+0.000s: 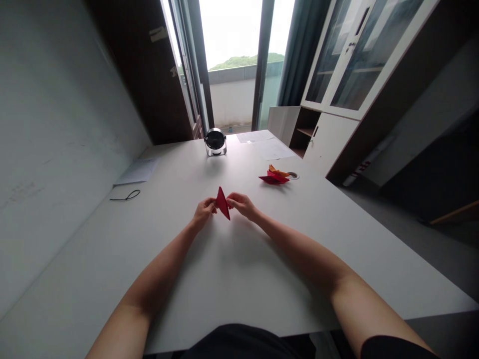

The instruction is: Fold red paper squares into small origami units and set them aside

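A small red folded paper (222,203), pointed at top and bottom, is held upright just above the white table (232,269). My left hand (204,211) pinches its left side and my right hand (241,204) pinches its right side, both with fingers closed on the paper. Farther back on the right lies a small heap of folded red and orange papers (275,175).
A small black desk fan (215,141) stands at the far middle of the table. White sheets (262,142) lie behind it to the right, another sheet (137,171) and a black loop of cord (125,196) at the left. A wall runs along the left, cabinets stand right.
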A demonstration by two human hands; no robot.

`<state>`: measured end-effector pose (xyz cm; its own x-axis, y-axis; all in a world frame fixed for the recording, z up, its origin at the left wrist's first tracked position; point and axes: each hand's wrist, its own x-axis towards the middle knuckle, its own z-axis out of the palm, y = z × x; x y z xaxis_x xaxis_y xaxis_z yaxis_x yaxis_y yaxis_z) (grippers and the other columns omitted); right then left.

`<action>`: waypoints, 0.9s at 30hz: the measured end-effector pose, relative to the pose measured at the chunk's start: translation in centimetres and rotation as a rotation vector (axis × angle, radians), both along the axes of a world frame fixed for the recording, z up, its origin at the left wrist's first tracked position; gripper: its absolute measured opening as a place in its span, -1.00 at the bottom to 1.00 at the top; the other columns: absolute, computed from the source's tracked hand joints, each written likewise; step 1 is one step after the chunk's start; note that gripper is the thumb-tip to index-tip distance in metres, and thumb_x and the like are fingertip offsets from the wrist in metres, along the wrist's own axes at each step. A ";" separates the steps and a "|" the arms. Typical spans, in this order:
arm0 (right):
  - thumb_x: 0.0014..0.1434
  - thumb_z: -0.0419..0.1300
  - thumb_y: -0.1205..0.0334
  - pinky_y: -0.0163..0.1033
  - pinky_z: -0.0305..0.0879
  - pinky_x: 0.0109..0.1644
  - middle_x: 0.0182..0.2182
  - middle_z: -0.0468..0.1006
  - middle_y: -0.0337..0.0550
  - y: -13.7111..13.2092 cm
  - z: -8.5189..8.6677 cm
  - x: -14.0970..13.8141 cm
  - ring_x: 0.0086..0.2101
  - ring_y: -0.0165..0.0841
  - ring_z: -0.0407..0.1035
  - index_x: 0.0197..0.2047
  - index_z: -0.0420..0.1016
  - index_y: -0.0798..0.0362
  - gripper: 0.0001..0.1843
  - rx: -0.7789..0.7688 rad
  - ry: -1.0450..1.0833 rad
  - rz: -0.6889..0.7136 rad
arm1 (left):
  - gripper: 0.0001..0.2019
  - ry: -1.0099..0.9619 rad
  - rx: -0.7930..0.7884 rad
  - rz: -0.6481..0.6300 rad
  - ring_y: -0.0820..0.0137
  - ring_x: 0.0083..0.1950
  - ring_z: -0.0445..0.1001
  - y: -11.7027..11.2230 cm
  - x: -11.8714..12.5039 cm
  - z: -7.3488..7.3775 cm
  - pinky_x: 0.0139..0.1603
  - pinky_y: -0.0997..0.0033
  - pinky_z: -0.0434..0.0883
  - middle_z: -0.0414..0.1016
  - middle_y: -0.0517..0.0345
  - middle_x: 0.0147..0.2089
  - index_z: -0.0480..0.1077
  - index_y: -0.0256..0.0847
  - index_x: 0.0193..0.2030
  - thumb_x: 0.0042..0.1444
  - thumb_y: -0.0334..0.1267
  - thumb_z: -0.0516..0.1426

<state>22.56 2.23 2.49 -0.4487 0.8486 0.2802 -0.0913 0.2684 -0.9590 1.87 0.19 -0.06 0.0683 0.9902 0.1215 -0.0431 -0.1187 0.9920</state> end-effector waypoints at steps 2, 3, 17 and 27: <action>0.12 0.26 -0.19 -0.22 0.35 -0.26 -0.45 0.50 -0.17 0.0 -0.1 0.0 -0.40 -0.35 0.38 -0.33 0.48 0.07 -0.56 0.003 -0.006 0.005 | -0.72 -0.007 -0.005 0.002 0.47 -0.47 0.37 0.0 0.0 0.0 -0.41 0.44 0.32 0.49 0.13 -0.42 0.52 -0.26 -0.21 0.09 -0.07 0.24; 0.13 0.26 -0.19 -0.22 0.36 -0.26 -0.44 0.51 -0.17 0.0 -0.2 0.0 -0.40 -0.35 0.39 -0.33 0.48 0.07 -0.56 0.004 -0.005 0.005 | -0.72 -0.011 -0.005 0.003 0.47 -0.47 0.37 0.0 0.0 0.0 -0.40 0.44 0.32 0.49 0.13 -0.42 0.52 -0.26 -0.21 0.09 -0.08 0.24; 0.13 0.21 0.12 -0.28 0.37 -0.33 -0.45 0.55 -0.21 0.6 -1.1 -0.4 -0.44 -0.38 0.41 -0.26 0.46 0.08 -0.80 0.024 0.039 -0.012 | -0.73 -0.026 -0.018 -0.003 0.50 -0.46 0.36 0.2 -0.1 -0.3 -0.37 0.46 0.33 0.47 0.17 -0.44 0.50 -0.30 -0.21 0.09 -0.11 0.24; 0.15 0.15 0.27 -0.33 0.32 -0.32 -0.39 0.60 -0.23 0.3 -1.4 0.0 -0.42 -0.40 0.42 -0.22 0.50 0.05 -0.86 0.262 -0.269 -0.241 | -0.69 0.050 0.035 -0.038 0.47 -0.42 0.43 -0.3 0.4 0.3 -0.33 0.43 0.40 0.50 0.13 -0.35 0.45 -0.29 -0.09 0.14 -0.10 0.22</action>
<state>22.57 2.54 1.10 -0.3332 0.8538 0.4000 0.2470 0.4885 -0.8368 2.28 -0.07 0.23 0.1129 0.9820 0.1515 0.0016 -0.1527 0.9883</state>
